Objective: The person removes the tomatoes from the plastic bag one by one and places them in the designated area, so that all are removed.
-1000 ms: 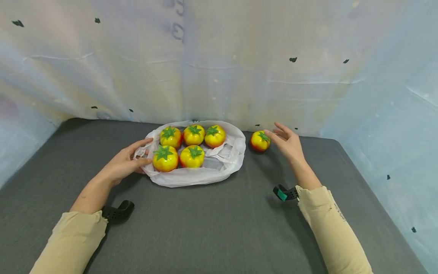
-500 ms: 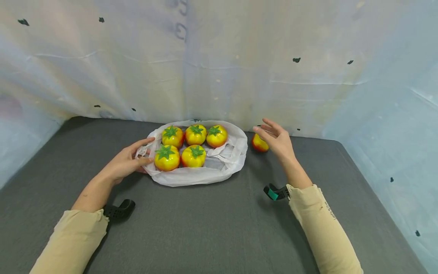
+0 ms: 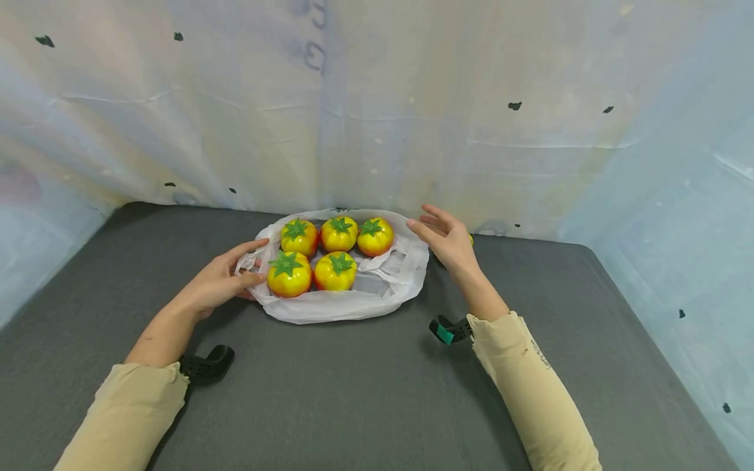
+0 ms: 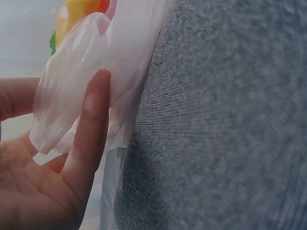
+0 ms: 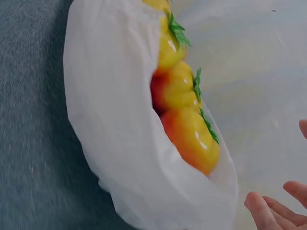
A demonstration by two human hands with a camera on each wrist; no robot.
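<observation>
A white plastic bag (image 3: 330,307) lies spread on the dark table with its mouth facing up. Inside it are several yellow-and-red tomatoes (image 3: 288,275) with green leafy tops, three at the back and two in front. My left hand (image 3: 218,278) is at the bag's left end, its fairly straight fingers touching the plastic; the left wrist view shows a finger (image 4: 95,108) lying along the bag's side. My right hand (image 3: 450,245) hovers by the bag's right rim, fingers spread and holding nothing. Behind it a loose tomato (image 3: 471,239) is mostly hidden.
The dark grey table (image 3: 353,392) ends at a pale sheet hung as a back wall (image 3: 377,131). A light blue sheet (image 3: 677,261) stands along the right side. Black bands (image 3: 206,362) are on both wrists.
My right hand has moved left, from beside the loose tomato to the bag's right rim, and now covers most of that tomato. My left hand and the bag have hardly moved.
</observation>
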